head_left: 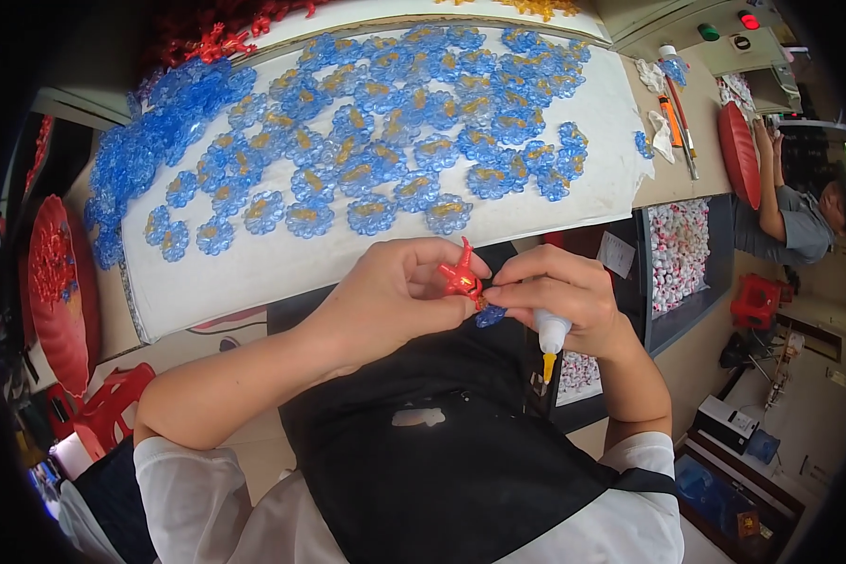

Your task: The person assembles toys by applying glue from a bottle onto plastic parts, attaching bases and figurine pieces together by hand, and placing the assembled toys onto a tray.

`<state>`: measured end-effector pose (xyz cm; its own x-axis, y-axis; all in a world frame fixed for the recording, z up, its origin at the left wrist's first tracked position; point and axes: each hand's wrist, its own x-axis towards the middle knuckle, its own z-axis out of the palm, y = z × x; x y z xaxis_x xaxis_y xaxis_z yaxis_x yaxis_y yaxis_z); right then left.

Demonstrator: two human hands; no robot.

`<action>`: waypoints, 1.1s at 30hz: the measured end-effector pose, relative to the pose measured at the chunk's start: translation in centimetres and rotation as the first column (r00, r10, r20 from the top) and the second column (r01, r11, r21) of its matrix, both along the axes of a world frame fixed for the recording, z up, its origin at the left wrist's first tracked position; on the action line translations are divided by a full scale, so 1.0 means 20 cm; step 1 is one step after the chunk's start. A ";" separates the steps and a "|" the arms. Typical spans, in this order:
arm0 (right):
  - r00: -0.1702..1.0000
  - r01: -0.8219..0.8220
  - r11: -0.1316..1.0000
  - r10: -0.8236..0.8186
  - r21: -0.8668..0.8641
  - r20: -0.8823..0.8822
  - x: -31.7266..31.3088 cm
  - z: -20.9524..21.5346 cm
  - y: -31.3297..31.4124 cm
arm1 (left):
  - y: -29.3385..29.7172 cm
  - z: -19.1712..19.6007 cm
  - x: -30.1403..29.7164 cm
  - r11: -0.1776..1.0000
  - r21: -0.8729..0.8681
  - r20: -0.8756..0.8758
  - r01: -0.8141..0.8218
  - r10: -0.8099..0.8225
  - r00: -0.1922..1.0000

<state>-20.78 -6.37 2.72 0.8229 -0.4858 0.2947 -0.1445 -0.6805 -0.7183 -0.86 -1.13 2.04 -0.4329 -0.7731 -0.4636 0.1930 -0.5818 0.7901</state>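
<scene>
In front of my apron, my left hand [381, 296] is closed on a small red plastic figurine [461, 274] with pointed limbs, pinched between thumb and fingers. My right hand [578, 293] meets it from the right, its thumb and fingertips at a small dark-blue piece [490, 316] that touches the figurine's lower side. Tucked in the same right hand is a white squeeze bottle [552, 331], its yellow nozzle pointing down. Beyond both hands, many translucent blue scalloped pieces [371, 214] with golden-yellow middles lie spread over a white sheet [254, 273] on the table.
Plain blue pieces [150, 155] are heaped at the table's left. A red tray [61, 329] stands left, another red tray [740, 155] right, near a co-worker [794, 221]. An orange-handled tool [669, 122] lies at the right edge. Bins of red-and-white parts [679, 254] stand below.
</scene>
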 end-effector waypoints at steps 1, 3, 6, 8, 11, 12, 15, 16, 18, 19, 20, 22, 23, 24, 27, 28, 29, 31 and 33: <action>1.000 -0.004 1.000 0.004 0.001 -0.001 0.00 0.00 0.00 | 0.00 0.00 0.00 1.000 -0.001 -0.002 0.004 -0.004 1.000; 1.000 0.004 1.000 -0.004 0.007 -0.009 0.00 0.00 0.00 | 0.00 -0.01 0.00 1.000 0.005 -0.015 0.008 -0.008 1.000; 0.999 0.011 0.999 -0.010 -0.051 0.032 0.01 -0.02 0.00 | 0.00 -0.01 0.00 1.000 0.004 -0.023 0.015 -0.015 1.000; 1.000 0.010 0.999 -0.009 -0.051 0.021 0.01 -0.02 0.00 | 0.00 -0.02 0.01 1.000 -0.001 -0.019 0.017 -0.017 1.000; 1.000 0.002 0.999 -0.003 -0.034 -0.013 0.03 0.00 0.00 | -0.01 -0.03 0.02 1.000 -0.004 -0.021 0.012 -0.012 1.000; 0.999 -0.007 1.000 0.006 -0.017 -0.034 0.03 0.01 -0.01 | -0.01 -0.03 0.03 1.000 0.008 -0.033 0.006 -0.005 0.999; 0.999 -0.021 1.000 0.020 -0.016 -0.025 0.06 0.01 0.00 | 0.02 -0.03 0.05 1.000 0.013 -0.069 -0.025 0.026 0.997; 0.999 -0.046 0.999 0.046 -0.011 -0.005 0.07 0.02 0.01 | 0.04 -0.02 0.06 0.999 0.000 -0.091 -0.051 0.051 0.995; 0.999 -0.023 0.998 0.021 -0.057 -0.049 0.10 0.04 0.01 | 0.06 -0.03 0.07 0.999 -0.003 -0.114 -0.051 0.050 0.992; 0.999 -0.009 0.995 0.006 -0.096 -0.035 0.11 0.03 0.01 | 0.06 -0.08 0.06 0.993 -0.102 -0.151 -0.060 0.044 0.988; 0.999 0.024 0.992 -0.028 -0.120 -0.032 0.11 0.05 0.03 | 0.06 -0.08 0.07 0.987 -0.150 -0.172 -0.062 0.036 0.984; 0.999 0.042 0.983 -0.042 -0.180 0.008 0.13 0.06 0.07 | 0.10 -0.09 0.07 0.945 -0.284 -0.252 -0.161 0.088 0.964; 0.996 0.084 0.982 -0.080 -0.168 0.028 0.15 0.04 0.09 | 0.12 -0.06 0.10 0.946 -0.301 -0.195 -0.123 0.066 0.979; 0.995 0.082 0.979 -0.069 -0.185 0.073 0.19 0.04 0.10 | 0.16 -0.02 0.14 0.930 -0.307 -0.191 -0.201 0.147 0.971; 0.977 0.100 0.979 -0.062 -0.180 0.205 0.30 0.01 0.12 | 0.30 0.06 0.31 0.818 -0.430 -0.043 -0.383 0.405 0.913; 0.955 0.131 0.978 -0.080 -0.163 0.287 0.33 0.02 0.12 | 0.35 0.10 0.41 0.721 -0.513 0.032 -0.466 0.558 0.829; 0.953 0.130 0.978 -0.078 -0.163 0.292 0.33 0.03 0.11 | 0.41 0.12 0.52 0.610 -0.596 0.084 -0.522 0.694 0.715; 0.954 0.154 0.969 -0.095 -0.194 0.285 0.30 0.01 0.08 | 0.53 0.18 0.79 0.448 -0.758 0.218 -0.475 0.860 0.462; 0.956 0.171 0.962 -0.110 -0.213 0.272 0.28 0.00 0.06 | 0.63 0.25 1.03 0.405 -0.838 0.397 -0.366 0.912 0.099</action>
